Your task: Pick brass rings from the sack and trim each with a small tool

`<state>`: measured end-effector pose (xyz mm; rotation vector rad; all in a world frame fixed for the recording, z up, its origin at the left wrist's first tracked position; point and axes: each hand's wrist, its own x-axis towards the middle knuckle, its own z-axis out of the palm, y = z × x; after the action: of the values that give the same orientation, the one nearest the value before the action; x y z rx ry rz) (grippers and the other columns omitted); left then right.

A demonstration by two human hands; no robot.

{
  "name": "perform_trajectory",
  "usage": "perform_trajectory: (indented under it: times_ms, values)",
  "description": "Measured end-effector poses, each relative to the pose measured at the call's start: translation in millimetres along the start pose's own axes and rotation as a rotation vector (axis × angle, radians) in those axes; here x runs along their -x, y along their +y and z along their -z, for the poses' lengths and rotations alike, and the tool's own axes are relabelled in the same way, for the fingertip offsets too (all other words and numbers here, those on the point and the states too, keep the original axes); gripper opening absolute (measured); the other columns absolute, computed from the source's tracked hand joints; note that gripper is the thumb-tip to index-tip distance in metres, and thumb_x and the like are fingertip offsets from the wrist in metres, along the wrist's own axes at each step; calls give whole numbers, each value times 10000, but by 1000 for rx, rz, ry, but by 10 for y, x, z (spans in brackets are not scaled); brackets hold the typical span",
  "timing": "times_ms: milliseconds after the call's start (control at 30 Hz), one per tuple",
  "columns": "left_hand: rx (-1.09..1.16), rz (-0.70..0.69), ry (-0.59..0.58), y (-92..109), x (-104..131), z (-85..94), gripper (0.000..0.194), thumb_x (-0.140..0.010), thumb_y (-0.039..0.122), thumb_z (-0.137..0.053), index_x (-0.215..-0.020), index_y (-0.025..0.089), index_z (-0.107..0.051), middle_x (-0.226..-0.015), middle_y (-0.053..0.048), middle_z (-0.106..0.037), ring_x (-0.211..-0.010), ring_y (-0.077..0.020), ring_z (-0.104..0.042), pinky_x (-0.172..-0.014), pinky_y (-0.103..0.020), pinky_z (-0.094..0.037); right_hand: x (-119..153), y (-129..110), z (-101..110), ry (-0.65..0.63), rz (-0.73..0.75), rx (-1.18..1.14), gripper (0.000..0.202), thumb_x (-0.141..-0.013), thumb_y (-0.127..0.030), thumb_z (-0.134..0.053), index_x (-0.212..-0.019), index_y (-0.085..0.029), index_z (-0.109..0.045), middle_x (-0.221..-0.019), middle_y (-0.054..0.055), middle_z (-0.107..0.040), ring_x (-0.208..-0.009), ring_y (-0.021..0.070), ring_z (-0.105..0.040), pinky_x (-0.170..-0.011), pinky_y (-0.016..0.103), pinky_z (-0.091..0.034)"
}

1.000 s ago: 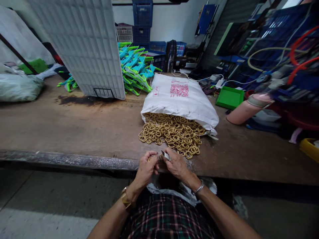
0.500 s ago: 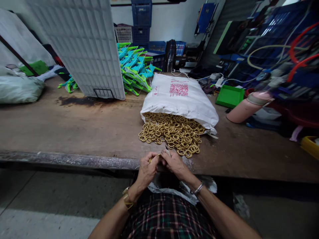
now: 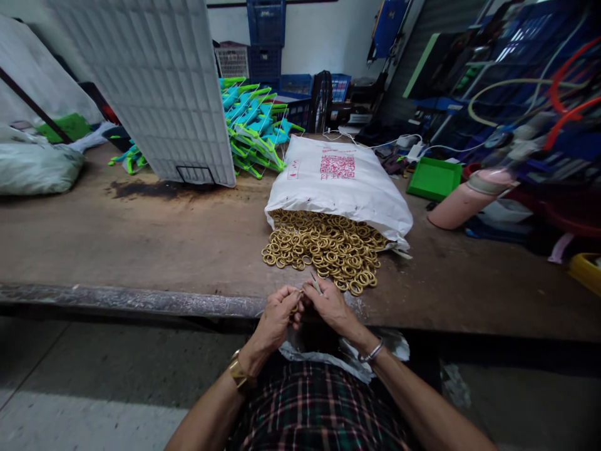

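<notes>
My left hand (image 3: 276,314) is closed on a gold-coloured ring (image 3: 294,309), mostly covered by the fingers. Right beside it, my right hand (image 3: 332,308) grips a small pointed blade (image 3: 315,284), like a knife, whose tip sticks up past the thumb. The fingertips of both hands meet over the table's front edge. Just beyond them lies a heap of gold rings (image 3: 328,247), spilling from the mouth of a white sack (image 3: 300,166) with red print.
A white ribbed panel (image 3: 154,88) stands on the wooden table (image 3: 141,250) at left, with green and blue plastic pieces (image 3: 256,122) behind it. To the right are a green tray (image 3: 434,178) and a pink bottle (image 3: 472,200). A plastic sheet (image 3: 323,362) hangs below the hands.
The fingers of my left hand have shifted around the ring, which now shows lower in the grip. My right hand has turned slightly, and more of the blade is visible.
</notes>
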<state>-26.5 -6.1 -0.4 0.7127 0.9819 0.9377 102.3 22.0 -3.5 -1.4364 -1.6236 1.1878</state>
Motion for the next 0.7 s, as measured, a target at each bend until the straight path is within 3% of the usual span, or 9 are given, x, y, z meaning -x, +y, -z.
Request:
perform_trajectory:
  times_ms: [100, 233, 467, 700]
  values:
    - [-2, -29, -12, -2, 10, 4, 354, -679, 497, -584, -729, 160, -487, -595, 46, -473, -424, -36, -392, -388, -159, -291, -14, 28, 13, -11, -14, 0, 225, -776, -309, -382, -618, -183, -482, -531, -39, -500, -513, 91, -446, -514, 198, -350]
    - [14, -61, -12, -15, 9, 9, 352, -683, 501, -578, -732, 168, -475, -597, 49, -477, -432, -42, -402, -396, -165, -309, -1, 89, 38, 62, 32, 174, 224, -785, -287, -362, -614, -190, -468, -543, -28, -491, -527, 103, -449, -531, 209, -338]
    - [-63, -130, 14, -42, -10, 11, 340, -716, 500, -547, -730, 168, -474, -597, 47, -471, -438, -46, -390, -399, -168, -323, 117, 103, 28, -109, 193, 439, 155, -771, -151, -354, -719, -194, -493, -615, -10, -531, -560, 108, -464, -553, 208, -311]
    - [-224, -169, 41, -38, -12, 21, 337, -747, 499, -501, -707, 167, -462, -592, 40, -466, -444, -52, -399, -414, -173, -337, 99, 114, 22, -130, 228, 522, 173, -744, -117, -357, -773, -187, -513, -658, 8, -572, -591, 114, -487, -568, 213, -298]
